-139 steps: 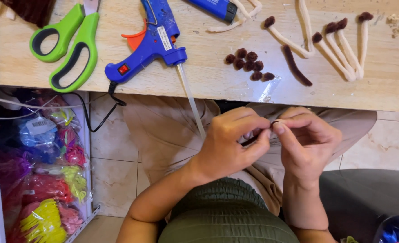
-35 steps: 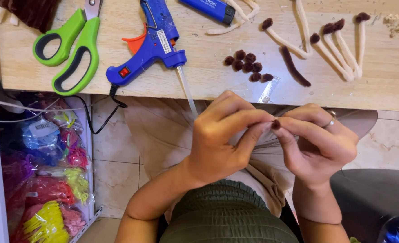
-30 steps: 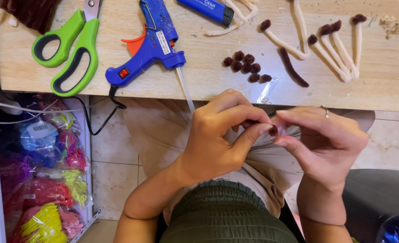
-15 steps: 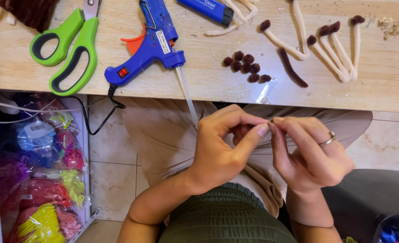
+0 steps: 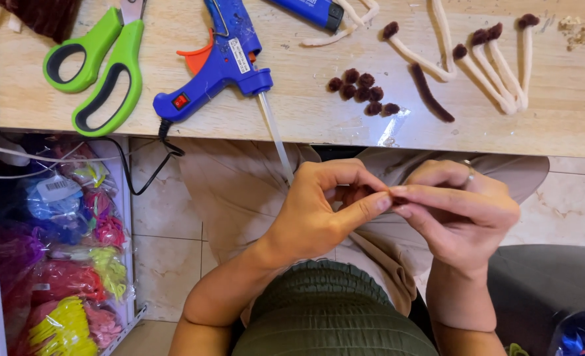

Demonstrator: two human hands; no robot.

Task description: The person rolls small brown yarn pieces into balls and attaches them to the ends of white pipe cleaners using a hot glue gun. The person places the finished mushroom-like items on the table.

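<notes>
My left hand point(image 5: 322, 214) and my right hand point(image 5: 457, 214) meet fingertip to fingertip over my lap, below the table edge. Together they pinch a tiny dark brown fuzzy piece point(image 5: 398, 198), mostly hidden between thumbs and forefingers. A ring sits on a finger of my right hand. On the wooden table point(image 5: 305, 112) above lie a cluster of small brown fuzzy balls point(image 5: 361, 89), a dark brown pipe-cleaner strip point(image 5: 431, 92) and several cream stems with brown tips point(image 5: 497, 62).
A blue glue gun point(image 5: 216, 62) with a clear glue stick overhanging the edge, green scissors point(image 5: 101, 66) and a blue tube point(image 5: 305, 10) lie on the table. Bags of coloured material point(image 5: 61, 264) fill a shelf at the left. A dark seat point(image 5: 549, 290) is at the right.
Both hands stay together over my lap, working the small brown piece. The right hand's fingers have turned and closed more tightly against the left fingertips.
</notes>
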